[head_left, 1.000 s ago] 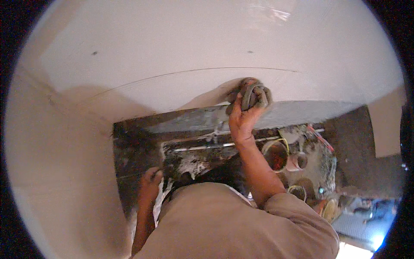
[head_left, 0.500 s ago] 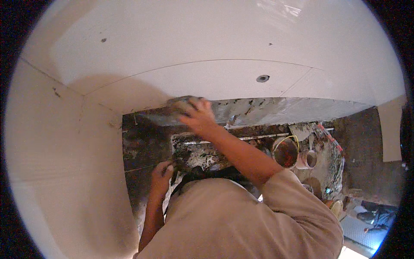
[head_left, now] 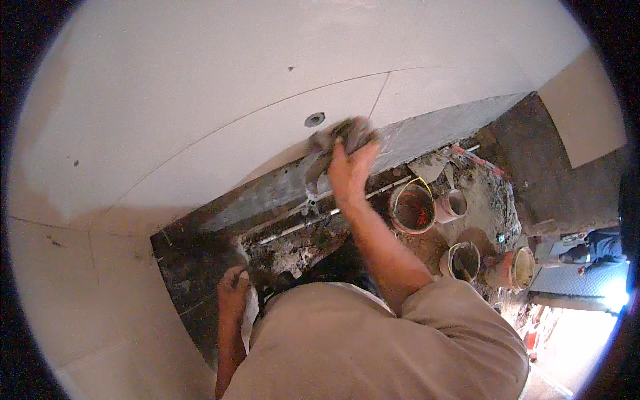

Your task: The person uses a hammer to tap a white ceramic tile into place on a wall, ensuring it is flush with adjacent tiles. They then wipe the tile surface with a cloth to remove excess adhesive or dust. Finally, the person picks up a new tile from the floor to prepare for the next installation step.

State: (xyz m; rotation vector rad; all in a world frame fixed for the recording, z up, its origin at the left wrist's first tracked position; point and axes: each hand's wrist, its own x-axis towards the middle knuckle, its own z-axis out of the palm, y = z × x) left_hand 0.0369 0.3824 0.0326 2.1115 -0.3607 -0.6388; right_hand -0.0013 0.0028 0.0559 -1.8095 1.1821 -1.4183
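Grey wad of sponge or cloth [head_left: 343, 133]: pressed flat against the lower edge of the white tiled wall [head_left: 220, 87], just right of a small round wall hole [head_left: 315, 119]. Right hand [head_left: 348, 170]: fingers closed over the wad, arm extended upward for pressure. Left hand [head_left: 233, 290]: resting low on the dark mortar-smeared ledge [head_left: 200, 253], probably as a brace; finger state not discernible. Buckets [head_left: 412, 208] grouped at right on the rubble floor, near the working arm.

The right hand [head_left: 350, 170] is pressing a grey rag [head_left: 343, 133] against the white wall [head_left: 220, 87], while the left hand [head_left: 233, 290] is resting low beside buckets [head_left: 412, 208].
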